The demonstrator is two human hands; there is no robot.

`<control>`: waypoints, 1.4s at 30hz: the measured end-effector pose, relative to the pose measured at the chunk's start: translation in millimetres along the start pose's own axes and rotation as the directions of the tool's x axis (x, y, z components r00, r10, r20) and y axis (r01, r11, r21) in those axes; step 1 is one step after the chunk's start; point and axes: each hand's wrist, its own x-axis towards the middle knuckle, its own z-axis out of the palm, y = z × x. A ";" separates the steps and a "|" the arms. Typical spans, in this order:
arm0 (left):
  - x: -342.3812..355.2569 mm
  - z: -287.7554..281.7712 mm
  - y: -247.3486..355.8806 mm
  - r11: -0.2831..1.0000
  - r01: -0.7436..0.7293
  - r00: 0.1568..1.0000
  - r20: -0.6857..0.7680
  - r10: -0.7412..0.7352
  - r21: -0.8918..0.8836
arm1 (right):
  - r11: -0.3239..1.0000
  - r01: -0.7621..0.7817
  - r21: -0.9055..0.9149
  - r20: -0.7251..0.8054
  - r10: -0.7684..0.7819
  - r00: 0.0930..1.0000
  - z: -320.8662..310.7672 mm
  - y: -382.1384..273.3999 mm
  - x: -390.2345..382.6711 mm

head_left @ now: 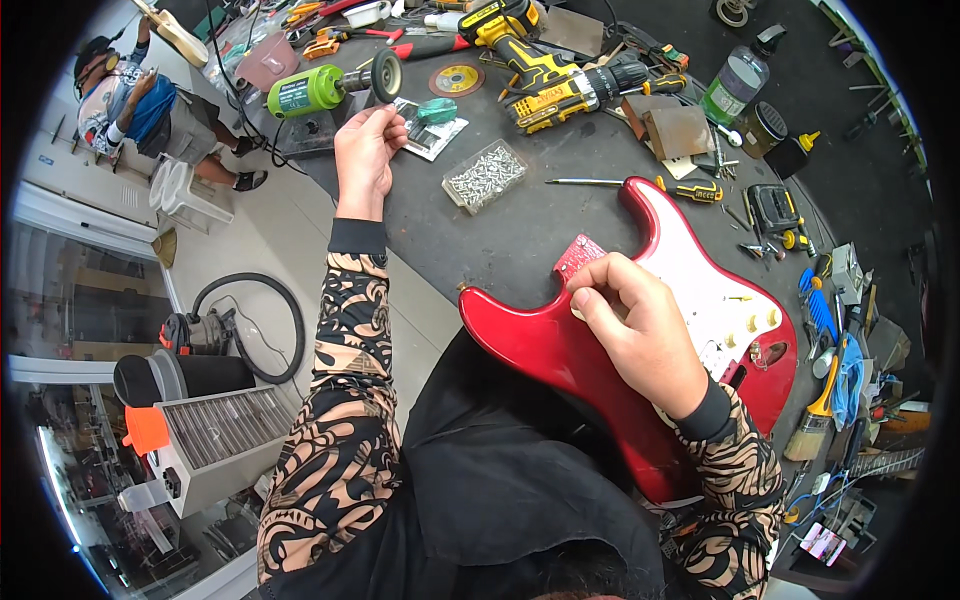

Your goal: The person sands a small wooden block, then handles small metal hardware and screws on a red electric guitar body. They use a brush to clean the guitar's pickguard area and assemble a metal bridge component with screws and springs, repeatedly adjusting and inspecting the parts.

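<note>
My left hand [365,160] is raised at the table's edge, fingers pinched beside a green rotary tool with a wheel [305,93] and a small packet [428,140]; what they hold is too small to make out. My right hand [645,345] is closed over the neck pocket [580,252] of a red guitar body [535,355] with a white pickguard [700,270], its pinched fingertips on something small that I cannot make out. A clear box of screws [484,175] and a long screwdriver [700,189] lie behind the guitar.
The dark table [420,240] holds yellow drills [555,105], a spray bottle [735,85], a brush [815,430] and assorted tools. At left are a vacuum hose [295,310], a metal machine [225,440] and another person [150,115] holding a pale guitar-shaped piece beside white stools [190,195].
</note>
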 end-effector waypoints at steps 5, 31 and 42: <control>0.8 -0.6 -1.3 1.000 0.008 1.000 0.009 -0.008 -0.004 | 1.000 -0.011 -0.003 0.006 0.011 1.000 -0.5 0.6 -0.3; -208.6 114.3 88.9 0.987 0.145 0.760 0.631 -0.156 0.069 | 0.925 0.114 0.362 -0.233 -0.028 0.972 -7.3 -16.7 1.7; -219.3 124.2 85.6 0.977 0.128 0.677 0.705 -0.210 0.169 | 0.966 0.160 0.204 -0.262 -0.103 0.960 -18.6 -15.6 1.1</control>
